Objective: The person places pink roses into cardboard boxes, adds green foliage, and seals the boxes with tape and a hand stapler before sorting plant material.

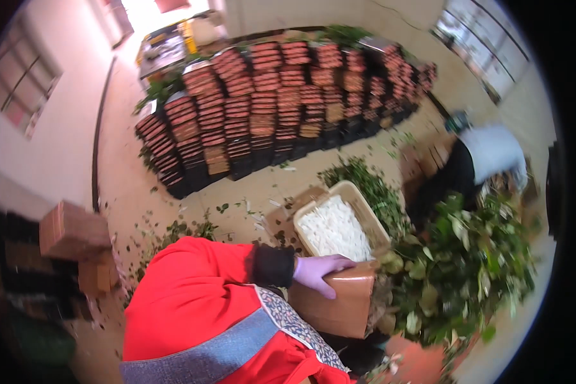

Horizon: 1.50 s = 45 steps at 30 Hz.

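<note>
A pale, smooth floor [125, 121] fills the room, strewn with loose leaves. Across the upper middle of the frame stand stacks of flat packs [281, 96], layered pink and black with some brown, in close columns. The large heap of cut foliage [457, 269] at right is glossy, broad-leaved and ragged in outline. At lower left a smooth red jacket [192, 288] spreads. Upper right, a co-worker [493, 153] in a pale top bends low. At centre, a beige plastic bin [371, 217] with rounded corners holds slim white pieces [336, 227]. Just below it sits the carton [339, 304], brown cardboard with a taped sheen, tilted, crinkled clear film at its right end. Smallest, the purple-gloved left hand [315, 272] has hold of the carton's upper left edge, partly open, thumb spread from the fingers. The right hand is out of view, so its state cannot be told.

The carton's top edge crowds the bin's lower rim, and its right end lies against the foliage. More room opens along the floor strip between bin and stacks.
</note>
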Tool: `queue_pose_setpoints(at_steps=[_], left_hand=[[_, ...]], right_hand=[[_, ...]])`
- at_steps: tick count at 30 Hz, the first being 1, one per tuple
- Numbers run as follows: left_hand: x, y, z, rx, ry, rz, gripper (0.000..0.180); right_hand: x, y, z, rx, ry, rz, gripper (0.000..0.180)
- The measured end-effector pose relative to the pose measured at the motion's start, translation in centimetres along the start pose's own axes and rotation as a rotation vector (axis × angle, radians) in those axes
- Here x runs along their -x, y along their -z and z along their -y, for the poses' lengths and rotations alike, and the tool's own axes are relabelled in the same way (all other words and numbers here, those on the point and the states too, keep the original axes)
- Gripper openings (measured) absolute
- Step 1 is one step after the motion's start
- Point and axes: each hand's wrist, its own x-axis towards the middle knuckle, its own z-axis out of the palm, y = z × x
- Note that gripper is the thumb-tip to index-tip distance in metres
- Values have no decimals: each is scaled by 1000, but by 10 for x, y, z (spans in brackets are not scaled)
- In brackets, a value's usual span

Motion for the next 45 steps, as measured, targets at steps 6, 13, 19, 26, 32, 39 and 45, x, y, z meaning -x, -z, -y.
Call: queue_pose_setpoints(at_steps=[6,13,19,26,32,39,45], left_hand=[[122,85,23,125,129,-528,107],[254,206,25,371,-90,-996,123],[364,320,13,51,-38,-1444,112],[452,536,15,69,7,-1624,76],[503,679,147,261,265,-1669,89],[479,716,208,55,819,-1619,97],[478,703,210,-329,702,-1634,88]], right_hand=[[-107,-150,-68,14,-307,363,49],[-215,-373,-195,-50,-652,701,45],[-238,-625,-293,-3,-1282,977,63],[-277,-873,-403,351,-811,1329,69],[-354,-930,-497,934,-108,1548,57],[-356,-909,-506,1623,950,1683,62],[-392,-944,-509,1376,965,2289,28]])
